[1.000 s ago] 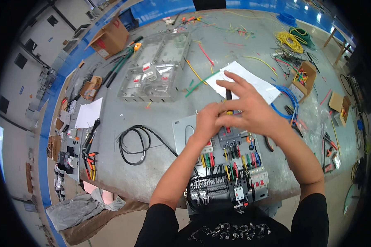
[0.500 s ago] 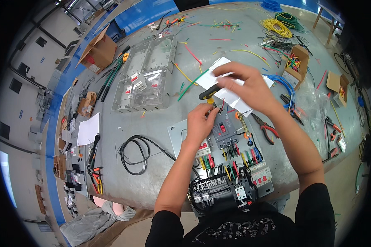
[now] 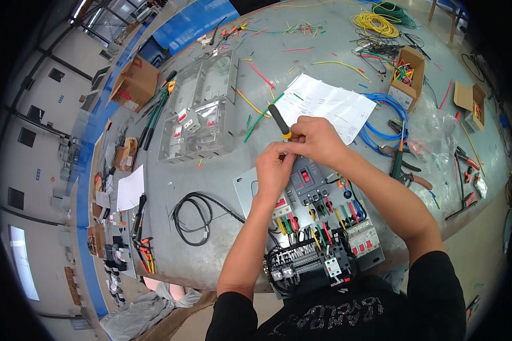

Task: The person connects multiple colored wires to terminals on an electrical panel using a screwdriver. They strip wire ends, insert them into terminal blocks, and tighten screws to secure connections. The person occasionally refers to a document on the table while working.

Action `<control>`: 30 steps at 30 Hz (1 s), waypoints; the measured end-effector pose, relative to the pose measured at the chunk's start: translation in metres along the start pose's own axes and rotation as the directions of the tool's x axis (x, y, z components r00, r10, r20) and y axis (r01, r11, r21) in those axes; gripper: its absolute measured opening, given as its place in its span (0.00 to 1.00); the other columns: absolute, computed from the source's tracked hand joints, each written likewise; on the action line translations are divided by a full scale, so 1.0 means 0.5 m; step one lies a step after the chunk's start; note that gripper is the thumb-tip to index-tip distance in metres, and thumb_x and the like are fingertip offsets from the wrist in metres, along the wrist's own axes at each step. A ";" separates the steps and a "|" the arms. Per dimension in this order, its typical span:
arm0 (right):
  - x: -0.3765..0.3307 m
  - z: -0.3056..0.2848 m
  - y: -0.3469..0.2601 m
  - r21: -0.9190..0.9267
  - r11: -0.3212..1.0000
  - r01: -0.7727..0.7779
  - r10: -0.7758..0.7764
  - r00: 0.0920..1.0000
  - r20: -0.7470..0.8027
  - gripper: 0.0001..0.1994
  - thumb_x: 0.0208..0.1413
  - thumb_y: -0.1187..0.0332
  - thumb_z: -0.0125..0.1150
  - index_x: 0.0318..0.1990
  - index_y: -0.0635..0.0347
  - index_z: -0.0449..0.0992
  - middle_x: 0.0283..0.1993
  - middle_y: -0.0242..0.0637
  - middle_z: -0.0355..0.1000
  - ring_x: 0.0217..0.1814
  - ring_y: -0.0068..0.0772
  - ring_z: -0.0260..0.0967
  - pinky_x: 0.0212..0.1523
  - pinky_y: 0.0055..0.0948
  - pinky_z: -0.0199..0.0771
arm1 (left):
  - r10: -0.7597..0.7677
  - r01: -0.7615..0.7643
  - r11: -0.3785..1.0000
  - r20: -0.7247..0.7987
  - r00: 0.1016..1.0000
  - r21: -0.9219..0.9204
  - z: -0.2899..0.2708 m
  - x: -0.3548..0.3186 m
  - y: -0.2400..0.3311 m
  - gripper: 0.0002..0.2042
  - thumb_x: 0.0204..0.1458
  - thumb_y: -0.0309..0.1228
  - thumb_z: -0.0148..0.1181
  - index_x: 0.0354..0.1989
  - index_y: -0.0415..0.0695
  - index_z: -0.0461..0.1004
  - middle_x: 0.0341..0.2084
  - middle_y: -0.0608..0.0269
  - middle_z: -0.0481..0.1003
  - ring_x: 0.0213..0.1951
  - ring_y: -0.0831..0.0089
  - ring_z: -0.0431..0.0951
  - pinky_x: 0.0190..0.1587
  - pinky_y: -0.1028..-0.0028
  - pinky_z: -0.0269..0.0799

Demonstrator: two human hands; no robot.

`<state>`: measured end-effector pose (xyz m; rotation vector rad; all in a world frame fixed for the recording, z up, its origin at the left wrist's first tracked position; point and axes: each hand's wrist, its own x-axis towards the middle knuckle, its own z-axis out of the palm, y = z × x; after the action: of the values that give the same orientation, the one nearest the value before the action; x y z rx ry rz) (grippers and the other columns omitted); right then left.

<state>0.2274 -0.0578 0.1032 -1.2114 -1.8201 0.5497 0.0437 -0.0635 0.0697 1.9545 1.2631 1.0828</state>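
My two hands meet over the upper end of a grey circuit breaker (image 3: 308,181) with a red toggle, on a metal mounting plate (image 3: 244,184). A screwdriver (image 3: 278,120) with a black handle and yellow collar leans up and left from between them. My right hand (image 3: 320,140) is closed, its fingertips at the collar. The fingers of my left hand (image 3: 273,170) are pinched together just below; what they grip is hidden. Nearer to me on the plate are a small breaker (image 3: 281,206), coloured wires, a terminal row (image 3: 296,263) and a breaker with red switches (image 3: 363,243).
Printed paper (image 3: 324,105) lies beyond my hands. Left of it stands a clear plastic enclosure (image 3: 202,108); a black cable coil (image 3: 176,219) lies nearer. Blue wire (image 3: 403,116), a cutting tool (image 3: 398,165) and a box of coloured pieces (image 3: 409,74) sit on the right.
My right hand has come down from the screwdriver's handle to its collar, against my left hand. The handle now stands more upright. My right forearm has lowered, hiding the red-handled pliers and uncovering the paper.
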 end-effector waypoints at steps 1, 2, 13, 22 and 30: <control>0.000 0.005 0.001 -0.025 0.999 0.029 -0.029 0.999 -0.026 0.15 0.51 0.60 0.78 0.30 0.63 0.82 0.30 0.39 0.76 0.30 0.38 0.75 0.33 0.35 0.74 | -0.021 0.021 0.998 -0.004 1.000 -0.054 0.001 0.001 0.002 0.04 0.58 0.22 0.69 0.41 0.37 0.84 0.38 0.57 0.85 0.38 0.71 0.85 0.44 0.72 0.82; 0.000 0.008 0.001 -0.065 0.997 0.034 -0.035 0.999 -0.013 0.13 0.51 0.61 0.77 0.30 0.62 0.82 0.30 0.39 0.75 0.31 0.41 0.76 0.33 0.38 0.75 | -0.011 0.011 0.998 0.002 1.000 -0.054 -0.002 -0.001 0.000 0.05 0.59 0.21 0.68 0.41 0.38 0.84 0.38 0.58 0.85 0.38 0.71 0.85 0.44 0.72 0.82; -0.004 0.008 0.002 -0.046 0.986 0.160 -0.160 0.987 -0.003 0.11 0.57 0.63 0.71 0.35 0.62 0.81 0.33 0.42 0.74 0.34 0.49 0.77 0.36 0.43 0.77 | 0.107 -0.107 0.994 -0.004 0.994 -0.006 -0.012 -0.007 0.015 0.07 0.56 0.25 0.72 0.42 0.40 0.85 0.36 0.57 0.83 0.37 0.65 0.83 0.43 0.67 0.80; -0.002 0.013 -0.012 0.213 0.975 -0.066 0.054 0.997 0.061 0.12 0.57 0.65 0.73 0.36 0.68 0.83 0.32 0.46 0.75 0.29 0.47 0.76 0.33 0.36 0.76 | -0.004 -0.082 0.850 0.163 0.987 0.520 -0.031 -0.013 0.022 0.17 0.54 0.46 0.72 0.45 0.48 0.85 0.33 0.53 0.80 0.40 0.49 0.81 0.43 0.53 0.77; 0.006 0.026 -0.043 -0.259 0.957 0.131 -0.148 0.988 -0.049 0.14 0.53 0.62 0.78 0.29 0.66 0.85 0.32 0.47 0.79 0.27 0.47 0.78 0.29 0.40 0.76 | -0.166 0.028 0.862 0.228 0.959 0.507 -0.019 0.004 0.013 0.20 0.59 0.52 0.64 0.50 0.51 0.84 0.51 0.45 0.81 0.51 0.43 0.82 0.54 0.50 0.78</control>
<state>0.2048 -0.0633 0.1133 -1.2407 -1.9433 0.1959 0.0387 -0.0640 0.0802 2.2805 1.5796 0.4360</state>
